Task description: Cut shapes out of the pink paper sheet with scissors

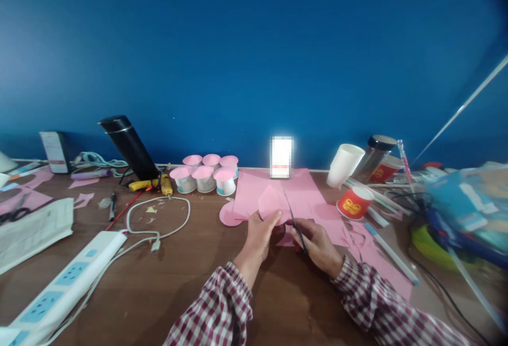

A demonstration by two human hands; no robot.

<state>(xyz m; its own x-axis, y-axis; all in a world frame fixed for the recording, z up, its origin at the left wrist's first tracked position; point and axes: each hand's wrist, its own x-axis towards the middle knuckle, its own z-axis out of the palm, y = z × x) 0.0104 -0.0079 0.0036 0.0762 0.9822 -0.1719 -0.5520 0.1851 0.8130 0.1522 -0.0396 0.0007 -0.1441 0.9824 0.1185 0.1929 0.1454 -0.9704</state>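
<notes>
My left hand [260,232] pinches a rounded piece of pink paper [270,201] and holds it up above the wooden table [186,277]. My right hand [315,240] grips a pair of scissors [294,221], whose blades point up and away toward the edge of that pink piece. Under both hands lie flat pink paper sheets [301,190] and a pink cut-out circle [228,215]. Both sleeves are red-and-white checked.
Several pink-topped cups [206,174] stand at the back, beside a yellow glue gun [153,183] and a black flask [129,145]. A white power strip [67,282] and cable [159,224] lie left. Red cup [354,202], white cup [344,164], jar [375,156], pens and clutter sit right. A lit phone [281,156] leans on the blue wall.
</notes>
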